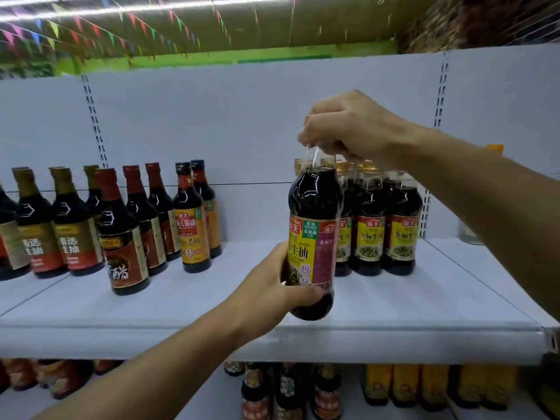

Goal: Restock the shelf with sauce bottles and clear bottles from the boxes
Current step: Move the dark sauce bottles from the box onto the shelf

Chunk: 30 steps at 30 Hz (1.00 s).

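Step in hand: placing one soy sauce bottle (313,237) onto the white shelf (212,331); I judge it mid-placement, base not yet set down.
Left hand (280,291): my fingers curl round the bottle's lower body, thumb on the near side, taking the weight.
Right hand (348,128): my fingers close over the cap and neck from above; the cap itself is hidden under them.
Bottle position: upright, over the front part of the shelf, just in front of and left of the matching bottles (385,228).
Bottle appearance: dark liquid, clear plastic, yellow and red label turned partly sideways.
Next move: I should carry it back beside the matching row, lower it flat and turn the label forward.
Neighbours: glass sauce bottles (127,228) stand well apart to the left.
Boxes: not in view, possibly below frame.
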### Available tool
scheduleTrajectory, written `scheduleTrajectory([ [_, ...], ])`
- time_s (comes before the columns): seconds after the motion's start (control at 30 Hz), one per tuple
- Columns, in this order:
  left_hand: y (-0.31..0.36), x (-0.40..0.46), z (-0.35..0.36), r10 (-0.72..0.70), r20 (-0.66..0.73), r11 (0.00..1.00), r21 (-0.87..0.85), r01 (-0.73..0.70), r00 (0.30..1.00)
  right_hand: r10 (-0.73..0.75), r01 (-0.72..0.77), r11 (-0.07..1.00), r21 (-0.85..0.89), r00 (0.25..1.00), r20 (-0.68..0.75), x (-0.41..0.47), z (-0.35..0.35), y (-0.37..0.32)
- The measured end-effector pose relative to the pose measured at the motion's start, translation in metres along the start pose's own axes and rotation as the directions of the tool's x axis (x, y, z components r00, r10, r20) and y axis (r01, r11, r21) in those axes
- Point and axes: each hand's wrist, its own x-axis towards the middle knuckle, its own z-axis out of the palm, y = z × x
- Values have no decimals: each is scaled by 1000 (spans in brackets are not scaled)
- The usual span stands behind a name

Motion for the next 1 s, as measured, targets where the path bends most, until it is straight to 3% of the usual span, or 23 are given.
scheduleTrajectory([
  [0.57,-47,55,26,-93,-307,972,180,153,947,47,-30,980,-197,996,81,23,11,71],
  [1.0,-67,75,39,-127,-387,928,279,247,913,68,-15,947,-321,985,156,29,22,94],
])
